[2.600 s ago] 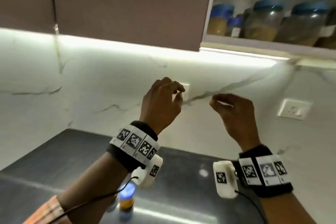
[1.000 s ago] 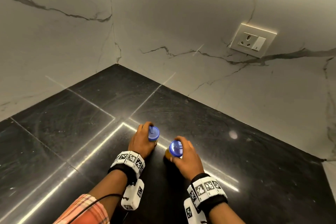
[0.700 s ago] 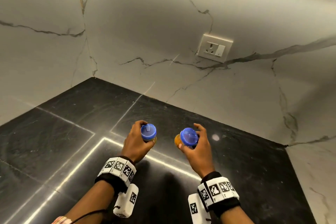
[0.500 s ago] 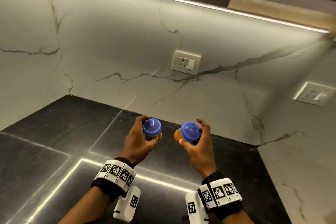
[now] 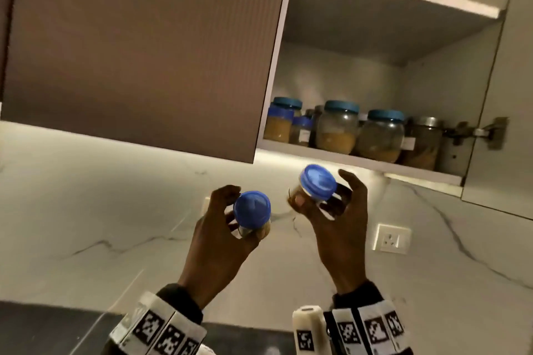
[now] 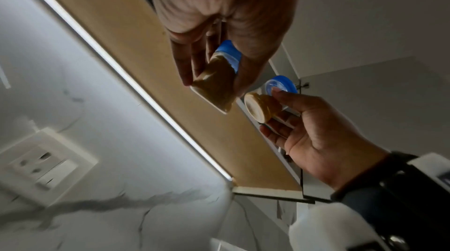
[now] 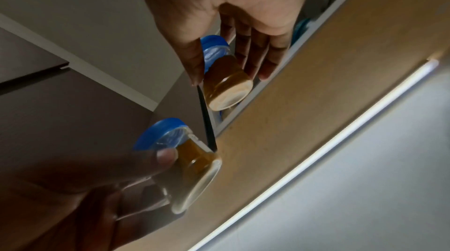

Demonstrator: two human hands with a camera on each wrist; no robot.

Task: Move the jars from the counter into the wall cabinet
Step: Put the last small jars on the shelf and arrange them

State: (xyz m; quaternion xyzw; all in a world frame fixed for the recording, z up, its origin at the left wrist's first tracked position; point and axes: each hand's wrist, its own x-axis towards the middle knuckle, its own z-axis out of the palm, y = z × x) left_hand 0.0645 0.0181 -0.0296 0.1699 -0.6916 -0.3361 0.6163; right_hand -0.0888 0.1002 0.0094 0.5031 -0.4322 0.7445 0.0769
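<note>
Each hand holds a small glass jar with a blue lid and brown contents, raised in front of the marble wall. My left hand grips the left jar around its body. To its right and slightly higher, my right hand grips the right jar, tilted, just under the cabinet shelf. The left wrist view shows the left jar between fingers and thumb, with the right jar beside it. In the right wrist view the right jar is held the same way.
The wall cabinet's right compartment stands open, its door swung out to the right on a hinge. Several larger jars line its shelf. The left door is closed. A wall socket and the dark counter lie below.
Both hands took a jar off the counter and lifted them up toward the open cabinet. The head view swung from the counter up to the cabinet.
</note>
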